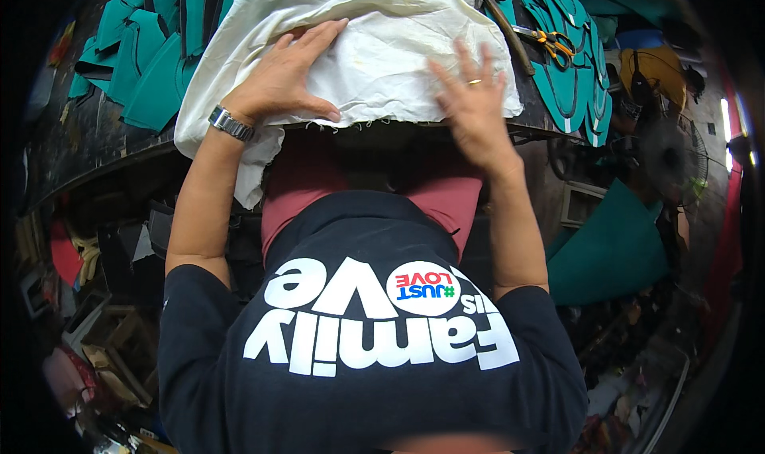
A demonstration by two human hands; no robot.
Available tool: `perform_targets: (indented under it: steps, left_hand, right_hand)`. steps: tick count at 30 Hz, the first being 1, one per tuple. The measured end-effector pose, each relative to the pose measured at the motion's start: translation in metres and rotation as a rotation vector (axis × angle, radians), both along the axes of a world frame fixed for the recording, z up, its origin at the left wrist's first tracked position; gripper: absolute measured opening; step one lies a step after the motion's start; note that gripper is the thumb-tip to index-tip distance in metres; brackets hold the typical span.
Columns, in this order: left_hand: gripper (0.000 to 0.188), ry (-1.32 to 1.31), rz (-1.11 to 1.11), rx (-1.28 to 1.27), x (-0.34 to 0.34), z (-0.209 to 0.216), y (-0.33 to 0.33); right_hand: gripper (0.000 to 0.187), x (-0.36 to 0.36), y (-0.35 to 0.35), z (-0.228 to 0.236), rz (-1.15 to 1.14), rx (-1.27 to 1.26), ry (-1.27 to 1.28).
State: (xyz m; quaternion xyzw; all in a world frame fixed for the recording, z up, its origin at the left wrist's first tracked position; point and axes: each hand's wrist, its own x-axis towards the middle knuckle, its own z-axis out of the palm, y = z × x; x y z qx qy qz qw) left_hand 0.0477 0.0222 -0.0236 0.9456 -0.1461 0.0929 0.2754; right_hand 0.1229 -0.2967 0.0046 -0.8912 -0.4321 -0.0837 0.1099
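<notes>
Black fabric of a short-sleeved shirt [374, 410] lies nearest the camera, its front printed with big white lettering and a round white badge marked in red, blue and green. Beyond it show reddish-pink trousers [296, 197], and past these a white cloth [382, 60] lies spread over the near part of a dark tabletop [84, 147], straight in front of the person. The cloth is off-white, faintly yellowed in places, with soft creases and shallow folds running across it, more rumpled toward the far side and the left. Loose threads fray from its near edge, and at the left a narrow flap with a ragged end hangs down past the tabletop's rim. On the cloth's left part rests the left hand [285, 70], a metal-banded watch [231, 123] at its wrist; its grip is wide, thumb set well away from the fingers, with nothing seen pinched between them. Over the cloth's right part is the right hand [476, 107], wearing a ring [475, 82]; its grip is wide too, fingers spread and blurred, and whether they touch the cloth I cannot tell. Along the right edge lies a hammer [511, 38], just beside orange-and-black-handled scissors [558, 46] on teal cut pieces [570, 99]; more teal panels [139, 60] are heaped at the left.
</notes>
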Motion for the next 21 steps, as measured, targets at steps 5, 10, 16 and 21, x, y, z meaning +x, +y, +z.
perform_targets:
  steps: [5, 10, 16, 21]
  left_hand:
    - [0.130, 0.053, -0.029, -0.012, 0.000, 0.000, 0.002]
    - [0.131, 0.022, -0.033, -0.001, 0.003, 0.006, 0.003]
    - [0.135, 0.107, -0.020, -0.021, 0.006, 0.011, 0.004]
    - [0.134, 0.064, -0.017, 0.007, 0.011, 0.004, 0.009]
  right_hand:
    - [0.071, -0.030, 0.047, -0.009, 0.023, -0.149, -0.036]
    - [0.063, -0.009, 0.048, 0.013, 0.289, -0.071, 0.082]
    - [0.054, 0.139, 0.058, 0.039, -0.077, 0.515, 0.357]
    - [0.063, 0.243, 0.106, 0.034, -0.211, 0.250, 0.125]
